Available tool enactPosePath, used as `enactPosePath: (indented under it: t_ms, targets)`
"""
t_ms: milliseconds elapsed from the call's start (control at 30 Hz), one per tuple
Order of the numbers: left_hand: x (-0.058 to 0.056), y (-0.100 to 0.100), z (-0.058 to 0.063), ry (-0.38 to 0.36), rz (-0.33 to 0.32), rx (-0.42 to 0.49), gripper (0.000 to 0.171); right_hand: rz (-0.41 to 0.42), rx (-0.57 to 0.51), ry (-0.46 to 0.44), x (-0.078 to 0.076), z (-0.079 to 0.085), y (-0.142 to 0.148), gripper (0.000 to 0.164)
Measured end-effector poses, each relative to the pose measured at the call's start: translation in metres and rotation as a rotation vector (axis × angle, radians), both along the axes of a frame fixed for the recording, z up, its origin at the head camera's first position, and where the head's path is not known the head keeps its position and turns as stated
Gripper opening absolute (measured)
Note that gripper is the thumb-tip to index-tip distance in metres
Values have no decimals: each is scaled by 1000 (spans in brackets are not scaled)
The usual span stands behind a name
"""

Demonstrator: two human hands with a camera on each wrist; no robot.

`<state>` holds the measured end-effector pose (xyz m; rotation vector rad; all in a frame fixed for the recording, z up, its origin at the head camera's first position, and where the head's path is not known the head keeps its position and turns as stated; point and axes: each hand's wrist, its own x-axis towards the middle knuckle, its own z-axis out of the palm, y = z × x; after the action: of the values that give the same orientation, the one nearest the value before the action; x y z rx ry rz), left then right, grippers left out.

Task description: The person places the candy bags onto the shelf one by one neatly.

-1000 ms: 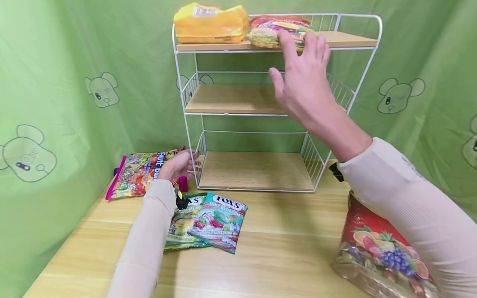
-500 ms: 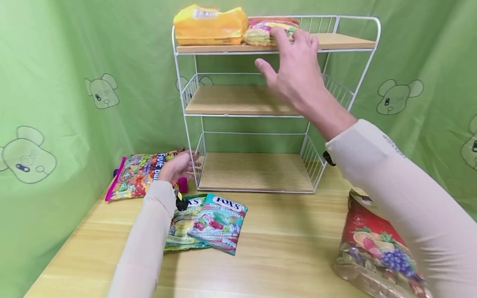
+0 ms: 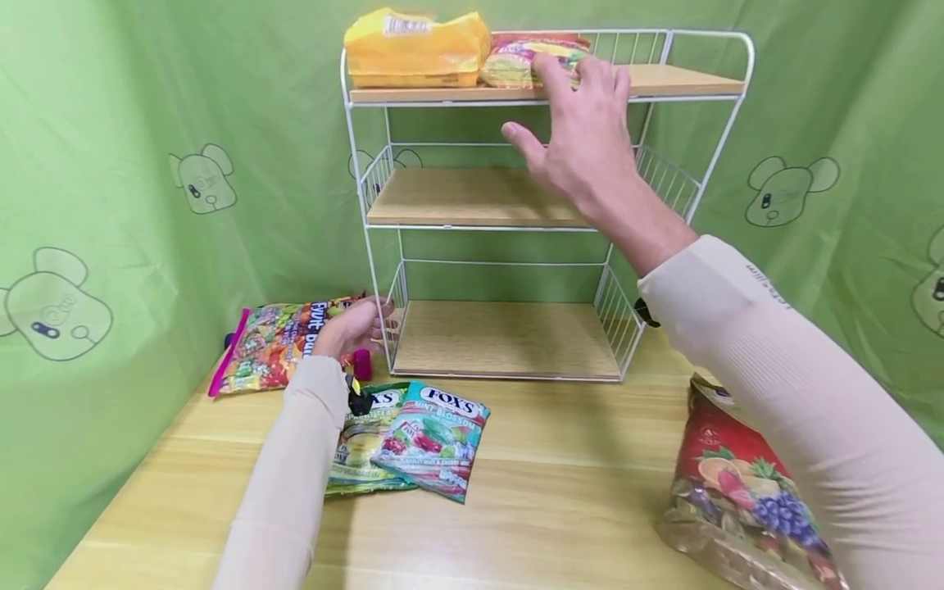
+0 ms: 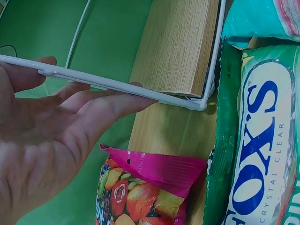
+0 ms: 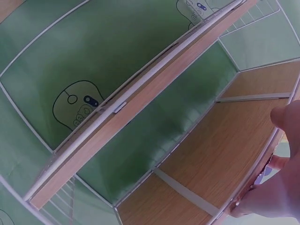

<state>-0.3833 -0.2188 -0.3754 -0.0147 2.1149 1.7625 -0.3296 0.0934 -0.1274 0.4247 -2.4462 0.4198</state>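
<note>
Fingers spread and thumb held clear, our right hand (image 3: 590, 139) is clamped on nothing; its fingertips sit against the front of the colourful snack bag (image 3: 516, 65) on the top shelf (image 3: 682, 79), though how hard they press we cannot tell. And look at the shift! Within the last second that bag slides left and we travel left with it, until it sits right beside the yellow bag (image 3: 416, 53); over the last half second barely anything stirs. To our eye the bag looks settled, so this placement seems nearly done.

Now the pose: our right arm (image 3: 752, 360) reaches up and inward from the right, wrist below the top shelf, back of the hand towards us, thumb pointing left. Down low, our left hand (image 3: 356, 326) stays put at the rack's white post (image 4: 173, 100), fingers loosely extended across it, touching but not wrapped tight; we judge it a steadying touch. Just beside it lies the fruit candy bag (image 3: 269, 348), flat on the table (image 3: 553, 500).
</note>
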Motion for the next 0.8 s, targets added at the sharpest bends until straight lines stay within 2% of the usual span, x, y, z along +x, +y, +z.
enactPosePath:
  t_ms: [233,333,467,667,800]
  targets:
    - [1,-1,0,3,8,10,48,1,-58,-26,2,-1,2,66]
    - [1,0,-1,3,4,4,49,28,-111,9,2,-3,4,61]
    - [1,0,-2,-1,5,-1,48,78,-160,136,2,-8,8,58]
    - [2,-3,-1,2,7,0,49,178,-108,363,11,-23,11,57]
    - [3,-5,1,5,0,-5,49,214,-51,407,21,-41,7,47]
